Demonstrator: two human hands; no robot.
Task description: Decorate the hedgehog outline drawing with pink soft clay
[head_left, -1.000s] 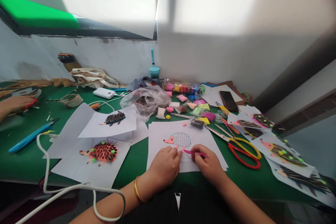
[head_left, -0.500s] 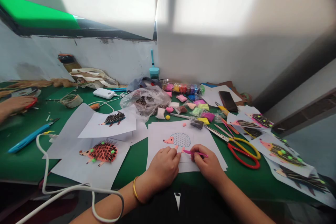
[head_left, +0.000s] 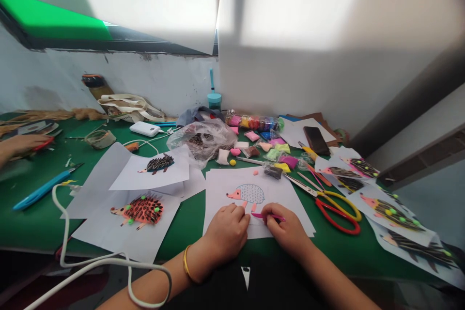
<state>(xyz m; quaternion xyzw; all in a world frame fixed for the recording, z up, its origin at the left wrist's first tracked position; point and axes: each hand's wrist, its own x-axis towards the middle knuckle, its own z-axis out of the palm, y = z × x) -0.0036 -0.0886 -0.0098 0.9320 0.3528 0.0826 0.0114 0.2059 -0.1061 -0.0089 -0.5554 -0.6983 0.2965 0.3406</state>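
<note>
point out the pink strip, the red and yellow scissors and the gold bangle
pink strip (head_left: 257, 215): head view, on its bare tip
red and yellow scissors (head_left: 336, 226): head view, on the red handle loop
gold bangle (head_left: 185, 264): head view, on the band

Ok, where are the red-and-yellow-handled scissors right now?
In the head view, the red-and-yellow-handled scissors lie on the green tabletop right of the person's right hand, just past the right edge of the sheet with the hedgehog drawing.

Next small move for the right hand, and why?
Probably press the pink clay strip in the right hand onto the hedgehog drawing near its pink feet: the strip sits just below them, and the left hand is holding the paper down.
</note>
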